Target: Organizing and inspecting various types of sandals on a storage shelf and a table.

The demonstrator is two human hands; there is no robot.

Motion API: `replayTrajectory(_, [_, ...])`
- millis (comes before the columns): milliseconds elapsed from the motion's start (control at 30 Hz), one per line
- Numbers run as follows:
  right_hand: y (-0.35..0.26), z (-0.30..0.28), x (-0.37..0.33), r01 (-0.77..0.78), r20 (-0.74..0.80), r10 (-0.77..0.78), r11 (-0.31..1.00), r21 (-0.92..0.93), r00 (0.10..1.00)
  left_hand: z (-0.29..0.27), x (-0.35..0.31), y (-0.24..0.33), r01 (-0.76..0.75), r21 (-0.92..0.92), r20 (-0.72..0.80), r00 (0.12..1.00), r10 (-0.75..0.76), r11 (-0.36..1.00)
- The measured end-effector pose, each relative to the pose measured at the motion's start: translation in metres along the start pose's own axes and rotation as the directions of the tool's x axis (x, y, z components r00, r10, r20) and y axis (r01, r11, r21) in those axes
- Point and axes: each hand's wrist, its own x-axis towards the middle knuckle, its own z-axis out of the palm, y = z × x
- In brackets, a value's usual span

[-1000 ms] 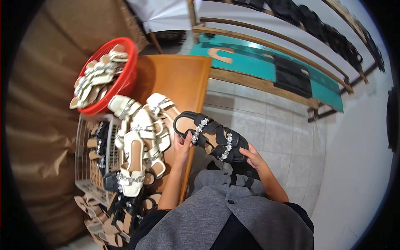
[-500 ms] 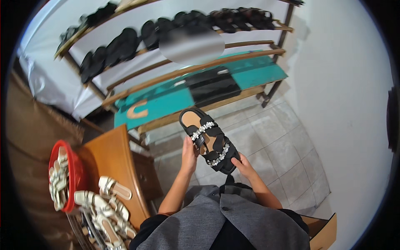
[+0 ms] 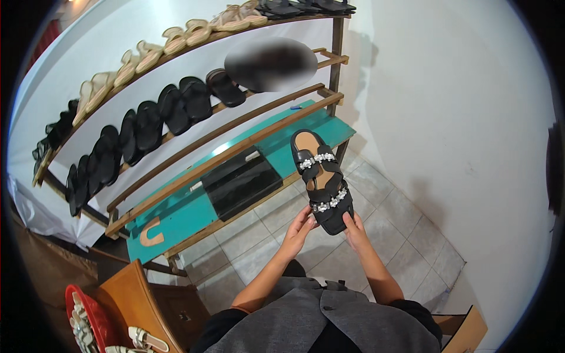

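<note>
A black sandal with a tan insole and two straps set with pale jewelled trim is held up in front of me. Its toe end points back toward me and the other end points away. My right hand is closed on the right side near the toe, thumb on top and the other fingers mostly hidden. On the left edge, my left hand grips it with thumb and fingertips, partly behind the sole.
Ahead, a wooden rack carries rows of black and beige sandals above a teal bench with a black panel. At lower left, a wooden cabinet stands by a red basin of pale sandals. A cardboard box sits lower right.
The sandal has moved right and farther from me and turned more upright. My left hand has shifted down toward its toe end. The view has swung, showing more of the upper rack.
</note>
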Motion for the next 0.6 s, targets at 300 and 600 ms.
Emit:
replayTrajectory(300, [-0.015,-0.070,0.126,0.052,-0.179,-0.055,0.998,-0.022,0.982,-0.007,0.160,-0.025,0.004,0.061,0.098,0.995,-0.010,0.998])
replayTrajectory(600, [-0.072,-0.107,0.301,0.089,-0.154,-0.102,0.992,-0.091,0.983,-0.019,0.353,-0.021,-0.221,0.366,-0.027,0.969,0.247,0.904])
